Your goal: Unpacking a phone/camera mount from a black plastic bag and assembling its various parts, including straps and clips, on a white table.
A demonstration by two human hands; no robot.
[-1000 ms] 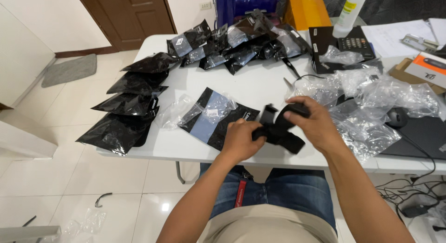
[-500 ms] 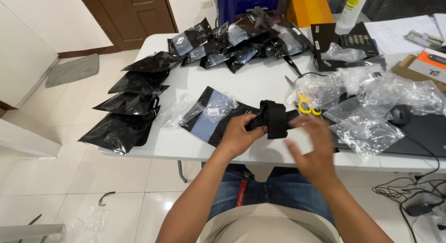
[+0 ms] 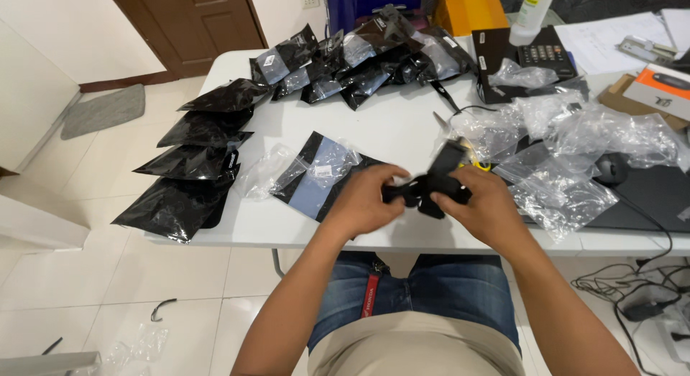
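Since half a second ago the right hand (image 3: 489,207) has come back up from the near table edge and closed on the black strap-like item (image 3: 431,185) again, so both hands now hold it; before, only the left hand (image 3: 363,203) had it.

The white table (image 3: 402,124) carries everything. Along its left edge lies a column of four flat black pouches (image 3: 198,160), overlapping, the nearest one hanging over the corner. At the far middle a larger heap of black pouches with pale rectangular labels (image 3: 366,56) spreads fanwise. On the right, crumpled clear plastic bags (image 3: 575,142) cover a wide patch, reaching onto a dark laptop (image 3: 647,196) at the near right. Behind them sit a black desk phone (image 3: 535,60) and a cardboard box with an orange-and-white package (image 3: 658,88) on top at the far right. Just left of the hands lies a flat black-backed bag with a clear front and a small white label (image 3: 316,178), and beside it an empty clear bag (image 3: 262,171).

The black item is held above the near edge of the table, in the middle. The left hand's fingers (image 3: 381,180) curl over its left end, gripping it; the right hand's fingers wrap its right end from above, one flap of the item sticking up and away. Both forearms reach forward from the lap, wrists bent slightly inward.
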